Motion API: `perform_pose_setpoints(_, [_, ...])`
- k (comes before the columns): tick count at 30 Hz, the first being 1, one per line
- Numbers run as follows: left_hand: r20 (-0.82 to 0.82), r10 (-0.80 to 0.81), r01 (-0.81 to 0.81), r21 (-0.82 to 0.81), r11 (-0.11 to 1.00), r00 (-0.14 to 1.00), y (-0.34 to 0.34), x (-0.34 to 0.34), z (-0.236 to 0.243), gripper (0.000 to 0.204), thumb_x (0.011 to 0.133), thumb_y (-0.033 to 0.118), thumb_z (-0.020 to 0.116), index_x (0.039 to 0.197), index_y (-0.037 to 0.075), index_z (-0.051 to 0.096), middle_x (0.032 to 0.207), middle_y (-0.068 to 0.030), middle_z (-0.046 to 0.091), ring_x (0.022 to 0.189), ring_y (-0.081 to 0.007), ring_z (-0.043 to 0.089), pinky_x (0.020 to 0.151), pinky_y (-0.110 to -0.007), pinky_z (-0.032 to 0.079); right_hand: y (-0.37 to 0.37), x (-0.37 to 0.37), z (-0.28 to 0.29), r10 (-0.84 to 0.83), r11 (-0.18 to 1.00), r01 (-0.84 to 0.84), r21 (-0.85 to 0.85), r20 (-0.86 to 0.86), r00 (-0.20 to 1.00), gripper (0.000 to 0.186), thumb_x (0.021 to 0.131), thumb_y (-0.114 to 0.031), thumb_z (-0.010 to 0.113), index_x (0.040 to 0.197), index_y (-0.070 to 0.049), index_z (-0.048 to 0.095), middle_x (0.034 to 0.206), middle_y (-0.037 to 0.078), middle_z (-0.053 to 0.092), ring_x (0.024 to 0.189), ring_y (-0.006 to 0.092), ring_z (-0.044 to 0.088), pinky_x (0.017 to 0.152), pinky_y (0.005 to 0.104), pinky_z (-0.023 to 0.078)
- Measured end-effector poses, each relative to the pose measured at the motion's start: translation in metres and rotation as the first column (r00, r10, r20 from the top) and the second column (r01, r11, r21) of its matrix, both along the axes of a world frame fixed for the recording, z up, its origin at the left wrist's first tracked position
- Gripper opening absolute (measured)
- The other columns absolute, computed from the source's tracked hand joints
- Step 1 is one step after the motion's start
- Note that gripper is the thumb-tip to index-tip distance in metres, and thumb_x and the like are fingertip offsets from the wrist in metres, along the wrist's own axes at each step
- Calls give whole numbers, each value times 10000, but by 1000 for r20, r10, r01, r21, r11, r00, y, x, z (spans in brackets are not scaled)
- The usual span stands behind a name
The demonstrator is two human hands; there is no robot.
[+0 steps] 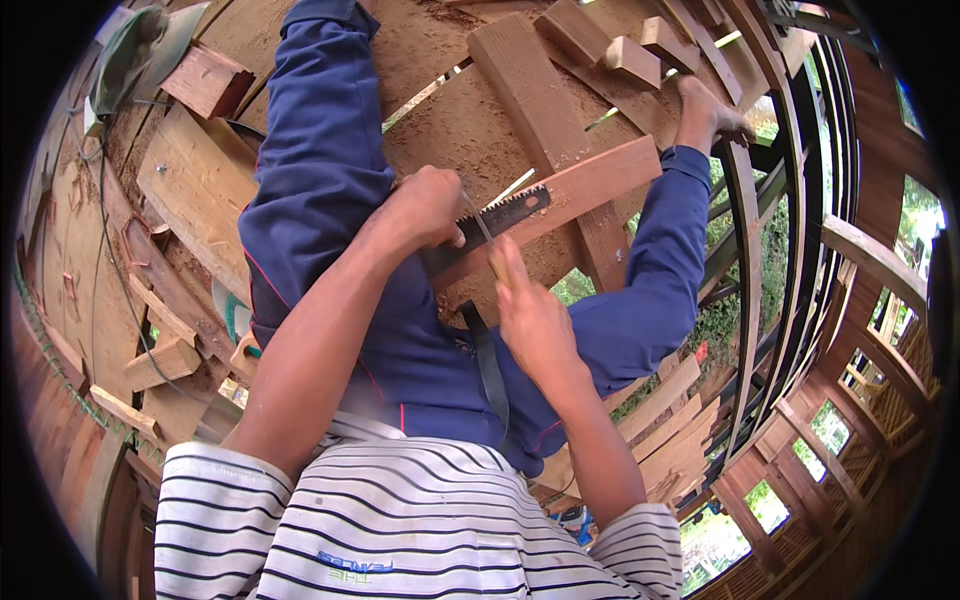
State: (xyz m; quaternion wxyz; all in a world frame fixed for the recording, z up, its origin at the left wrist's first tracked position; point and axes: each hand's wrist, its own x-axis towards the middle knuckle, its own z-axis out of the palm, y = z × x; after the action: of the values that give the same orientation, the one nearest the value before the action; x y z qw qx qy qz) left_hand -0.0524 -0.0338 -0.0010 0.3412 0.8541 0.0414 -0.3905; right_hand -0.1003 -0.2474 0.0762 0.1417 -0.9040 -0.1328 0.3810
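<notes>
A dark saw blade (518, 208) with toothed edge facing up and a hole near its far end lies along a reddish wooden board (610, 178). My left hand (425, 205) is curled around the blade's nearer part, thumb against its side. In my right hand (535, 315) is a thin metal file (484, 228), gripped by its light wooden handle. The file crosses the teeth at a slant, its far tip close to my left fingers. The board slopes between my legs and rests across a thick timber (530, 95); its near end is hidden below my hands.
Several wood blocks (632, 62) lie at the far right, near my bare foot (710, 108). Planks (195, 185), a cable (110, 240) and offcuts (165, 362) cover the left side. Gaps in the floorboards and dark railing bars (750, 250) run on the right.
</notes>
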Motion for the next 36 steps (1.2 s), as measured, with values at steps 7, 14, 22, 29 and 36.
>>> perform_pose_setpoints(7, [153, 71, -77, 33, 996, 986, 0, -7, -11, 402, 635, 258, 961, 839, -23, 757, 892, -241, 742, 877, -404, 737, 792, -457, 589, 39, 37, 5, -212, 872, 132, 472, 121, 970, 584, 1042, -214, 562, 1588, -81, 401, 1181, 336, 670, 1044, 535, 650, 912, 553, 523])
perform_pose_setpoints(14, [119, 97, -103, 41, 994, 988, 0, -8, -12, 392, 603, 241, 985, 775, -11, 738, 801, -204, 738, 814, -371, 732, 747, -436, 578, -8, -9, 0, -161, 907, 55, 417, 224, 961, 631, 1037, -157, 550, 1601, 1, 315, 1142, 333, 639, 995, 524, 640, 878, 542, 512])
perform_pose_setpoints(22, [68, 37, -41, 49, 998, 997, 1, -2, -11, 398, 607, 253, 984, 796, -5, 747, 819, -199, 749, 831, -362, 740, 765, -425, 581, -8, -47, 2, -119, 960, 91, 263, 90, 989, 606, 1052, -91, 512, 1629, -83, 329, 882, 251, 584, 804, 446, 601, 780, 508, 492])
perform_pose_setpoints(29, [7, 3, -3, 17, 1000, 1000, 2, 2, 0, 542, 673, 317, 969, 1007, -56, 762, 1028, -262, 753, 1035, -391, 738, 919, -446, 600, -5, -46, 3, -98, 981, 77, 178, 114, 989, 621, 1043, -93, 521, 1633, -150, 335, 891, 265, 586, 830, 484, 617, 776, 550, 498])
perform_pose_setpoints(36, [-5, -5, 5, 6, 1000, 1000, 2, 1, 4, 494, 671, 267, 964, 986, -56, 765, 1001, -261, 756, 1011, -392, 744, 886, -434, 608, 11, -42, 18, -103, 994, 102, 44, 40, 994, 628, 1039, -105, 517, 1630, -147, 312, 950, 326, 646, 874, 535, 640, 781, 606, 486])
